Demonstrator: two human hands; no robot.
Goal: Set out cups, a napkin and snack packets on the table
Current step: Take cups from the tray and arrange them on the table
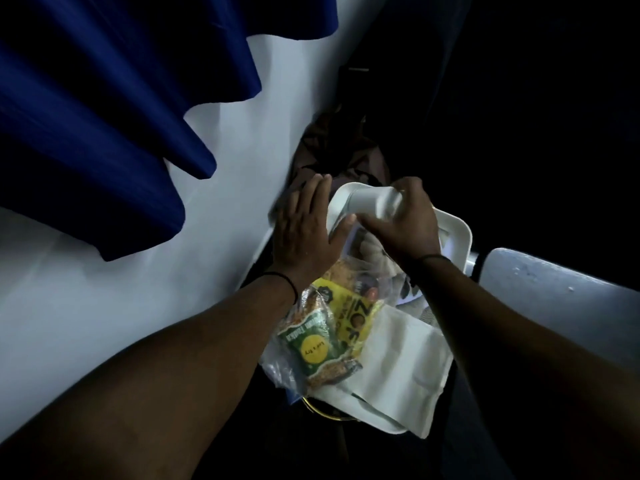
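Fingers of right hand (pixel 405 220) grip cups (pixel 367 202); left hand (pixel 304 230) flat.

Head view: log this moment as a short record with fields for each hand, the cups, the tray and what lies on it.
left hand: fingers straight, flat against the side of the white cups
right hand: grip curled round the cups from above
cups: white, lying sideways over the tray's far end; count cannot be told
tray: white, under the packets
snack packets: green packet and yellow packet, inside clear plastic
napkin: white, lying on the tray's near end
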